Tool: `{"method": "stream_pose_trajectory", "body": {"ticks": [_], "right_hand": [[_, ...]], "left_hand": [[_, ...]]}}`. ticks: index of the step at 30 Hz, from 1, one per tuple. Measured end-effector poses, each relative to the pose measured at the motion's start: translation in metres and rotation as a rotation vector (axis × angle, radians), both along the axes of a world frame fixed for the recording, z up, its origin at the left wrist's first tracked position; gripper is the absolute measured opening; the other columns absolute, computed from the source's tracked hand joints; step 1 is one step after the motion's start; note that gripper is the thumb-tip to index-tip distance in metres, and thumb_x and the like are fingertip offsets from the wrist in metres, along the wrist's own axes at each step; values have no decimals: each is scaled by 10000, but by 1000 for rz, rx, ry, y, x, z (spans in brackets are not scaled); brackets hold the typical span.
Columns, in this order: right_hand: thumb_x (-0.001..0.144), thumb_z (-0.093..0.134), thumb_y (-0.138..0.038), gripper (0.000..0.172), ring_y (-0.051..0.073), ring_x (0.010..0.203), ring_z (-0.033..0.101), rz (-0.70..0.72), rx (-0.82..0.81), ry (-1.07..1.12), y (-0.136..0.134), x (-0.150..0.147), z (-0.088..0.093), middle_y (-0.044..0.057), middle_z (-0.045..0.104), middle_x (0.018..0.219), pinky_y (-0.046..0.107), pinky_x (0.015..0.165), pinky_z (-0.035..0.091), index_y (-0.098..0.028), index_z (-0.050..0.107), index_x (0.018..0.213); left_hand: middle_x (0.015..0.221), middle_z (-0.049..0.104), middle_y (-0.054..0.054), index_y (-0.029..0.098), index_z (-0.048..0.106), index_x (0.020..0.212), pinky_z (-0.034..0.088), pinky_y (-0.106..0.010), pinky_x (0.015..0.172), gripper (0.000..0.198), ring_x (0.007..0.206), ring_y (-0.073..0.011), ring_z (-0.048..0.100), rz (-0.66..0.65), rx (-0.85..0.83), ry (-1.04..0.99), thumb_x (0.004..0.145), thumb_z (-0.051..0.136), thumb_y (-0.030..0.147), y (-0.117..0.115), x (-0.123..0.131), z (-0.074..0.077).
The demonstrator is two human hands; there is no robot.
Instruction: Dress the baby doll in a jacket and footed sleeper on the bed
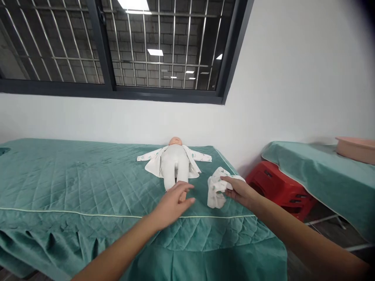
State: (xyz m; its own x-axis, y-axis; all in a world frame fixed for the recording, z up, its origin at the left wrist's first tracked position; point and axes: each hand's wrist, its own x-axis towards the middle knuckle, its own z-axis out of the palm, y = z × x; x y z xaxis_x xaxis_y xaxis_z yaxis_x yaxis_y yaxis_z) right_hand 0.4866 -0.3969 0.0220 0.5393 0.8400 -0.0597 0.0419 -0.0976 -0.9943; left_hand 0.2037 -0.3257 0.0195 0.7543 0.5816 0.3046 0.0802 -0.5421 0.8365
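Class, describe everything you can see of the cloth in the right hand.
The cloth is white with small prints, some green, and looks soft. It droops, crumpled, from the right hand over the right end of the green cover; whether it touches the cover is unclear.

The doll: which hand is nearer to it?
Left. The left hand is at the feet of the doll; the right hand is off to the right of its legs, holding a cloth.

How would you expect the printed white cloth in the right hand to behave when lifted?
The printed white cloth will likely droop, as it bunches in soft folds. It is probably light, since the right hand alone holds it.
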Motion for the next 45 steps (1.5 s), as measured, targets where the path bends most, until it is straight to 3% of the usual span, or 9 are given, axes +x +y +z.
{"method": "stream_pose_trajectory", "body": {"ticks": [4, 8, 12, 18, 24, 28, 34, 39, 45], "right_hand": [[796, 740, -313, 160, 174, 820, 681, 101, 110, 217, 7, -64, 59, 70, 708, 922, 230, 712, 592, -195, 645, 847], [762, 764, -225, 305, 194, 859, 684, 59, 197, 162, 4, -105, 116, 95, 682, 1013, 312, 789, 609, -183, 578, 1001], [778, 754, -330, 521, 214, 913, 678, 2, 325, -272, -9, -113, 156, 117, 564, 1276, 400, 808, 605, -226, 496, 1219], [830, 725, -330, 382, 265, 1279, 474, 325, 501, -1213, -24, -126, 174, 54, 515, 1335, 468, 1062, 434, -291, 584, 1184], [901, 617, -277, 148, 259, 1022, 577, 264, 438, -1508, -20, -135, 181, 72, 609, 1114, 423, 865, 478, -241, 589, 1042], [918, 564, -299, 143, 227, 861, 598, 197, 331, -1389, -15, -129, 189, 22, 654, 952, 367, 759, 456, -253, 548, 1053], [913, 557, -318, 188, 229, 990, 618, 212, 372, -1129, -5, -138, 178, 26, 663, 1072, 349, 808, 459, -246, 531, 1085], [922, 549, -315, 170, 214, 911, 627, 206, 340, -1201, -1, -136, 168, 22, 674, 1019, 340, 786, 453, -248, 570, 1077], [869, 604, -284, 64, 211, 896, 577, 220, 356, -1315, 9, -114, 147, 34, 631, 978, 360, 835, 438, -224, 596, 889]], "left_hand": [[1425, 474, -127, 235, 442, 1385, 412, -398, 1036, 652, 1250, -269, 504, 135, -193, -121, 802, 683, 401, -16, 42, 11], [1137, 650, -92, 190, 582, 1156, 438, -389, 961, 351, 1071, -246, 592, 286, -170, -167, 812, 604, 257, 6, 50, 37], [877, 665, -25, 169, 638, 912, 461, -296, 750, 214, 840, -193, 605, 209, -174, -256, 848, 579, 364, 27, 20, 86], [662, 533, 19, 167, 623, 817, 355, -227, 514, 391, 558, -117, 482, 68, -180, -229, 841, 597, 556, 14, -19, 164], [663, 547, -8, 166, 654, 789, 320, -220, 465, 396, 533, -109, 463, -8, -68, -132, 854, 587, 551, 12, -42, 199], [720, 590, -18, 174, 687, 829, 339, -223, 469, 313, 561, -125, 510, 55, 56, 47, 816, 645, 484, 21, -57, 202], [1149, 600, -56, 230, 671, 1003, 469, -337, 865, 236, 1046, -231, 574, 84, 258, -135, 835, 632, 392, -4, -41, 177], [955, 627, -29, 220, 581, 1052, 438, -334, 743, 253, 861, -215, 577, 253, 214, -65, 823, 624, 318, -3, -17, 140], [789, 580, 1, 176, 581, 777, 403, -278, 661, 203, 747, -169, 537, 9, 3, -112, 817, 622, 371, 19, -18, 123]]}}
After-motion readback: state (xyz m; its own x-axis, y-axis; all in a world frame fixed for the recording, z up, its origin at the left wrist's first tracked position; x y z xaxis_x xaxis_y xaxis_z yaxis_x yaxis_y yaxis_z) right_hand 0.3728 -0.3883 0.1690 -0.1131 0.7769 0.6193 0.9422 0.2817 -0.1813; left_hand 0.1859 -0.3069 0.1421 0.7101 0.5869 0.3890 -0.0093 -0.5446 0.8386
